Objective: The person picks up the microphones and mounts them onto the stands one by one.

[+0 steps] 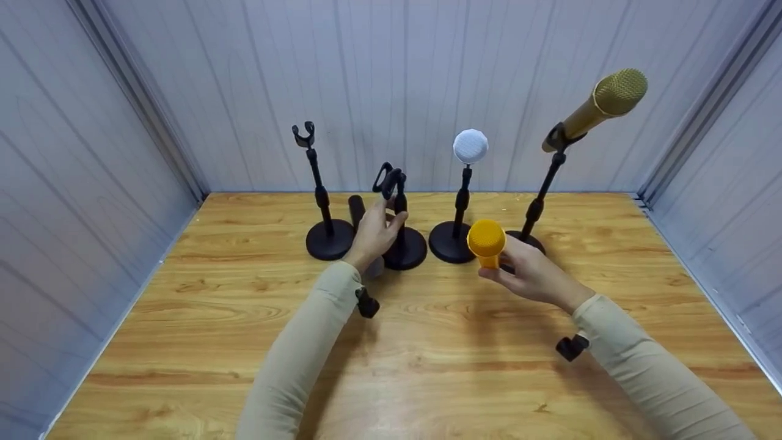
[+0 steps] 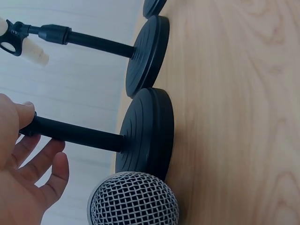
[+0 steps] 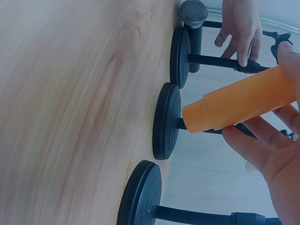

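My left hand pinches the upright pole of a black microphone stand, just below its clip; in the left wrist view thumb and fingers surround the pole. My right hand holds an orange-yellow microphone above the table, its head towards the head camera. The right wrist view shows this microphone's tapered tail pointing away from the palm. A dark microphone with a silver mesh head lies beside the gripped stand, partly hidden by my left arm in the head view.
At the left stands a black stand with a vacant clip. Right of the gripped stand, another stand bears a white microphone. A taller stand at the right carries a gold microphone. Pale panel walls enclose the wooden table.
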The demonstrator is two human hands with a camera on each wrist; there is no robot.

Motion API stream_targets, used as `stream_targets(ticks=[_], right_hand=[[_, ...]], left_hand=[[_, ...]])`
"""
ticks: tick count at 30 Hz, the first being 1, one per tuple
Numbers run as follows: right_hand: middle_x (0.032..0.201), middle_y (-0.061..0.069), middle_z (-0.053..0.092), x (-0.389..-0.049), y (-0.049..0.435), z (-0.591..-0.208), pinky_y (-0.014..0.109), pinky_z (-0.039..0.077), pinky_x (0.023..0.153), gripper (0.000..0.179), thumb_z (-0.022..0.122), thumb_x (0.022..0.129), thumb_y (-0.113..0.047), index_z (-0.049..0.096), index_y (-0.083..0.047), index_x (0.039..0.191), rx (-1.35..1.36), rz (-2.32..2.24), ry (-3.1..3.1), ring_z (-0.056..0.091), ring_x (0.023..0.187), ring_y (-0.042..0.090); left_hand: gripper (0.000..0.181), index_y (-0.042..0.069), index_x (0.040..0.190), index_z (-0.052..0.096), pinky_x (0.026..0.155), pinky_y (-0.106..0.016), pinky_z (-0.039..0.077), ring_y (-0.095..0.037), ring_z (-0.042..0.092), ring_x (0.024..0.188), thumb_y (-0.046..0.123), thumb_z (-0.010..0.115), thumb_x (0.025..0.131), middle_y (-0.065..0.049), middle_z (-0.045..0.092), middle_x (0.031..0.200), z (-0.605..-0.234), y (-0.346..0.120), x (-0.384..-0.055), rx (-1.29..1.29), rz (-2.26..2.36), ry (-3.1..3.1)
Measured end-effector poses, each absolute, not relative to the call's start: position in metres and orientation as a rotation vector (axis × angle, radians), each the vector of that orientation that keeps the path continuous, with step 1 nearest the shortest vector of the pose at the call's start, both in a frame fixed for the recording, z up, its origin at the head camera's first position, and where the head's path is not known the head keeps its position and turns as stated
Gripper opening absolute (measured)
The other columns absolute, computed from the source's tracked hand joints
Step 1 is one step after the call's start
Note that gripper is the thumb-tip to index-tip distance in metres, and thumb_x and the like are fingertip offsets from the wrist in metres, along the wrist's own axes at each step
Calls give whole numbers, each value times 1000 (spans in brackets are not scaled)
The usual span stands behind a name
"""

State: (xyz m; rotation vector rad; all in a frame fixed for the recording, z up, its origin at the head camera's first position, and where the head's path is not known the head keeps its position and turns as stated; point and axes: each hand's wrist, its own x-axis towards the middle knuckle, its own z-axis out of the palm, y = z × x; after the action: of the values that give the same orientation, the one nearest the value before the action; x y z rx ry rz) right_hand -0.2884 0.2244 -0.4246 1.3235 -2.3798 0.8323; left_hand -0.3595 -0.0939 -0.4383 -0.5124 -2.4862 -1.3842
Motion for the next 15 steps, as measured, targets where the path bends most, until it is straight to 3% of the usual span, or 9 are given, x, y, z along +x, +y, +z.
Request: stream_targets(ticks=[5, 15], right_hand=[[116, 1, 62, -288, 224, -423, 35, 57, 90, 41, 76, 93, -16, 57, -10, 129, 1323, 838, -2391, 62, 110, 16], [111, -2, 61, -287, 222, -423, 33, 58, 86, 38, 76, 94, -16, 57, -12, 126, 1316, 866, -2402, 63, 104, 14]], left_hand=[[47, 8, 148, 45, 85, -33, 55, -22, 66, 102, 21, 59, 105, -10, 60, 124, -439, -94, -349, -574, -1397, -2463], [41, 6, 144, 49, 85, -34, 56, -24, 66, 108, 18, 56, 106, -11, 60, 131, -439, -89, -338, -650, -1380, -2499]])
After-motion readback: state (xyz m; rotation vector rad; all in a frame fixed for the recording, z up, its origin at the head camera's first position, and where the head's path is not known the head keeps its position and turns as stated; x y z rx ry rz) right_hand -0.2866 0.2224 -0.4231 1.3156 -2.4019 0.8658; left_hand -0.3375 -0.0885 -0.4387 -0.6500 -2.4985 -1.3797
